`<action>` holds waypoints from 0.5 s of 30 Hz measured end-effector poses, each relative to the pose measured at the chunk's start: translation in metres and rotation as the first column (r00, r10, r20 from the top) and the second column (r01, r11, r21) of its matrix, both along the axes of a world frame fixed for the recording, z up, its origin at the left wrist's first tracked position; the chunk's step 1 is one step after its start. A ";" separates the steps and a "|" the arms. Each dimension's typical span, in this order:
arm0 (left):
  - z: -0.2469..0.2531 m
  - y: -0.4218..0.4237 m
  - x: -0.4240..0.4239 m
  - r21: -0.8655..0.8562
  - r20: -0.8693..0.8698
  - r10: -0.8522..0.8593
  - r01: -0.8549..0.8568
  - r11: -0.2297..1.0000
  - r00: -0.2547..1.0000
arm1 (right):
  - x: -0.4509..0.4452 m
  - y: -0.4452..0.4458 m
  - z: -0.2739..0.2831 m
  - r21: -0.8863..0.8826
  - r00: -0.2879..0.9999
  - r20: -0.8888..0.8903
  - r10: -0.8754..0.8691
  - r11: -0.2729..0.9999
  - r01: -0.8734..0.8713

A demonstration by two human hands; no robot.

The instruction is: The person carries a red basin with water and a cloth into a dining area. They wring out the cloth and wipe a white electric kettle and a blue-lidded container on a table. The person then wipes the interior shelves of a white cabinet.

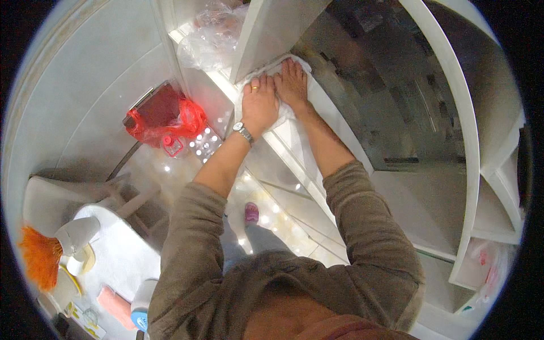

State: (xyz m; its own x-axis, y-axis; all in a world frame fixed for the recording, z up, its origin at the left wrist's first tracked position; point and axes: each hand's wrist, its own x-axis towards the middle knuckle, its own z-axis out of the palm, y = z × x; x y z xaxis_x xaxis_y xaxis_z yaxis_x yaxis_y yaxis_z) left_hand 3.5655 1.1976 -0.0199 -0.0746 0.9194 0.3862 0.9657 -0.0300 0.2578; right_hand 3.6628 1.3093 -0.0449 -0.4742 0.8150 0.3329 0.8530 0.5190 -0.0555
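Note:
A folded white cloth (293, 111) lies on the white ledge of a cabinet, against an upright panel. My left hand (260, 104), with a gold ring and a wristwatch (243, 131), presses flat on it. Beside it and slightly farther in, my right hand (293, 85) also rests palm down on the cloth, fingers extended. The two hands touch or nearly touch. Neither is seen curled around anything, and the palms are hidden. To the right of the cloth is a dark, glossy back panel (374, 97) with blurred reflections.
Clear plastic wrapping (208, 42) sits on the shelf beyond the upright panel (272, 34). A red plastic bag (193, 117) and a bottle with a red cap and handle (172, 145) are at lower left. A white table (121, 242) bears a vase with orange plumes (40, 255) and a pink cloth (114, 306).

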 end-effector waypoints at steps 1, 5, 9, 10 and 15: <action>-0.004 0.008 -0.001 -0.006 -0.010 0.007 -0.007 1.000 1.000 | -0.005 0.005 0.003 -0.016 1.000 0.020 -0.006 1.000 0.006; -0.001 0.022 0.003 -0.061 -0.004 0.000 -0.001 0.998 1.000 | -0.006 0.024 -0.002 0.051 0.995 0.094 -0.037 0.998 0.032; -0.011 0.029 0.004 0.072 0.024 0.040 -0.042 0.997 0.999 | -0.013 0.023 0.017 -0.024 0.993 0.110 -0.044 0.999 0.047; -0.007 0.029 0.005 0.040 0.039 0.035 -0.037 0.999 0.999 | -0.009 0.021 0.020 -0.061 0.994 0.105 -0.041 0.997 0.048; -0.006 0.017 0.033 0.107 0.124 -0.021 0.008 0.994 0.992 | 0.033 0.008 -0.011 0.136 0.949 0.292 -0.121 0.987 0.084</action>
State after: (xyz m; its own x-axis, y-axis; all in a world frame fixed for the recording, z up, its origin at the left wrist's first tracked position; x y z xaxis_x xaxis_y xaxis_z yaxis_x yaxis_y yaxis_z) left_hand 3.5981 1.2141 -0.0256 -0.1155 0.8750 0.4701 0.9254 -0.0771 0.3710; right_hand 3.6953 1.3171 -0.0558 -0.4825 0.8273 0.2877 0.8700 0.4146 0.2668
